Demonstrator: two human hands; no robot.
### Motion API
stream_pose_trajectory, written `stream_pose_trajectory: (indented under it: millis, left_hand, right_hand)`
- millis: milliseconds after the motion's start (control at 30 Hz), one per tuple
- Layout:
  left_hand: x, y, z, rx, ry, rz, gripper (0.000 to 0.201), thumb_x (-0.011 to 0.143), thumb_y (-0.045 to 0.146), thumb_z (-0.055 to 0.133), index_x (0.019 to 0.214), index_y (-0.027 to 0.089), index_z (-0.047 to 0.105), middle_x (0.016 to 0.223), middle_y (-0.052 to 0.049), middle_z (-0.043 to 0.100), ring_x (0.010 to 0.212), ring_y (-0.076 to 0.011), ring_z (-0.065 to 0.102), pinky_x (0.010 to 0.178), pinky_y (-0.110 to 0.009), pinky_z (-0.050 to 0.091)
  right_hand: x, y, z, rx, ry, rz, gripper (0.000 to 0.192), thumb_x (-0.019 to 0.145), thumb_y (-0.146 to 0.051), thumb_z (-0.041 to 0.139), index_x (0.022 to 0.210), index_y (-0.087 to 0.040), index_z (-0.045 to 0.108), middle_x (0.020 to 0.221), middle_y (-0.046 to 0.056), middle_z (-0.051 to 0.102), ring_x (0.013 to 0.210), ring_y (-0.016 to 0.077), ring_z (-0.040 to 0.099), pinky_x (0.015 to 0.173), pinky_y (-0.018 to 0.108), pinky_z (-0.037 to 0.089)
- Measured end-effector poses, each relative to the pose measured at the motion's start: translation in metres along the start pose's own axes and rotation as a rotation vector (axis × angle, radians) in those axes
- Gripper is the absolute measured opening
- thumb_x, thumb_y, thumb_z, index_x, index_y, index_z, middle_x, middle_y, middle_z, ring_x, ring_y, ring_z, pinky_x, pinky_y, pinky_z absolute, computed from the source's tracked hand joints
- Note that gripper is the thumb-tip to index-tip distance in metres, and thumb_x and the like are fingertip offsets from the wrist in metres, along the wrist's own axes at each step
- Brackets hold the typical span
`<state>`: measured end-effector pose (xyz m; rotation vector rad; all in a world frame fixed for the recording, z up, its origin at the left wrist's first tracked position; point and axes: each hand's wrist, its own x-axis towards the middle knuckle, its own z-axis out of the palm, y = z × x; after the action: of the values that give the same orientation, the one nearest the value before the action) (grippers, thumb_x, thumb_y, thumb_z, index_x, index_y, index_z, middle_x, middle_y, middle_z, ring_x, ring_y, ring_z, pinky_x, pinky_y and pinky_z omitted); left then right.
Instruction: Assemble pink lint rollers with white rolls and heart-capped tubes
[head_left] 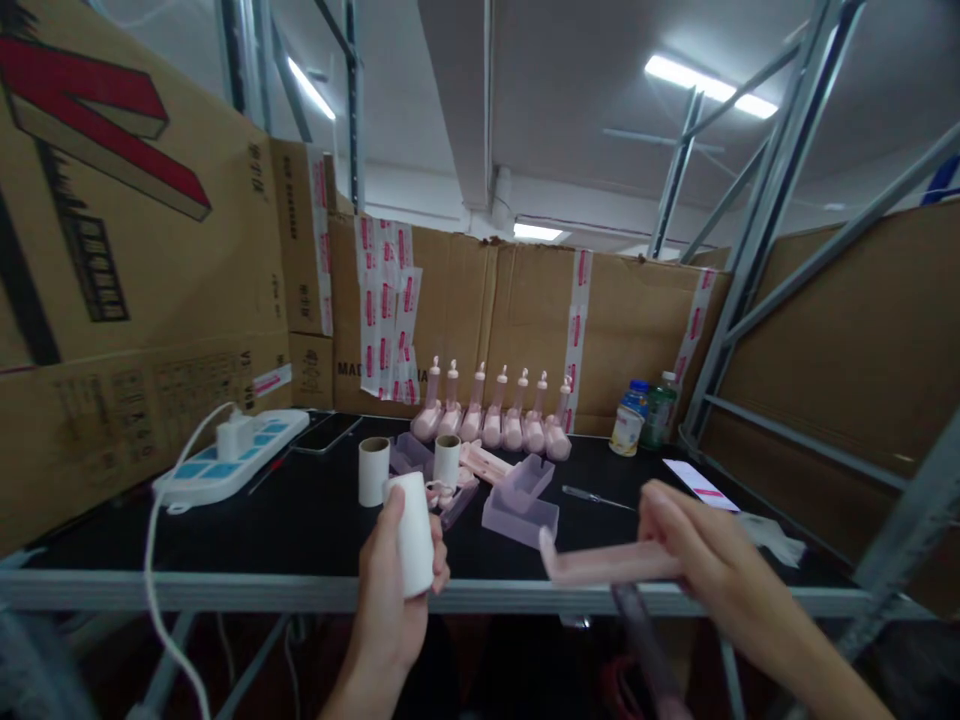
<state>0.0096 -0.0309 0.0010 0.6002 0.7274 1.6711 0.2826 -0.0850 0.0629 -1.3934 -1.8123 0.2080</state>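
Note:
My left hand (401,580) is wrapped round a white paper roll (414,535), held tilted above the table's front edge. My right hand (686,540), blurred by motion, grips a pink plastic handle (607,565) whose bent end points left towards the roll, with a gap between them. Below the handle shows a dark translucent strip (645,640); whether it is joined to the handle I cannot tell. Two more white rolls, a left one (373,475) and a right one (447,462), stand on the table. Beside them lie translucent purple covers (521,510) and pink plastic parts (484,462).
Several pink roller-like pieces (491,425) stand in a row along the cardboard wall (510,310). On the left are a power strip (232,460) with a white cable and a phone (328,433). A screwdriver (596,497), a blue-capped bottle (628,420) and a green bottle (660,410) are right.

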Motion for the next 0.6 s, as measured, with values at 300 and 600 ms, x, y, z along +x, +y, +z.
stream_pose_trajectory:
  millis: [300, 600]
  left_hand:
    - [0.018, -0.031, -0.009, 0.429, -0.137, 0.129, 0.047, 0.080, 0.063, 0.071, 0.085, 0.018, 0.060, 0.058, 0.005, 0.056, 0.035, -0.0079, 0.046, 0.030, -0.017, 0.034]
    - [0.023, -0.043, -0.021, 0.656, -0.233, 0.106, 0.054, 0.082, 0.065, 0.067, 0.101, 0.015, 0.065, 0.057, 0.004, 0.055, 0.035, -0.0082, 0.044, 0.031, -0.016, 0.031]
  right_hand:
    - [0.066, 0.099, -0.006, -0.290, 0.163, -0.140, 0.033, 0.104, -0.049, 0.040, 0.095, -0.024, 0.058, 0.086, 0.005, 0.066, 0.081, 0.0238, 0.065, 0.078, 0.035, 0.047]
    - [0.076, 0.224, 0.086, -0.237, 0.220, -0.221, 0.030, 0.095, -0.044, 0.050, 0.095, -0.023, 0.071, 0.109, 0.015, 0.070, 0.100, 0.0324, 0.070, 0.090, 0.048, 0.058]
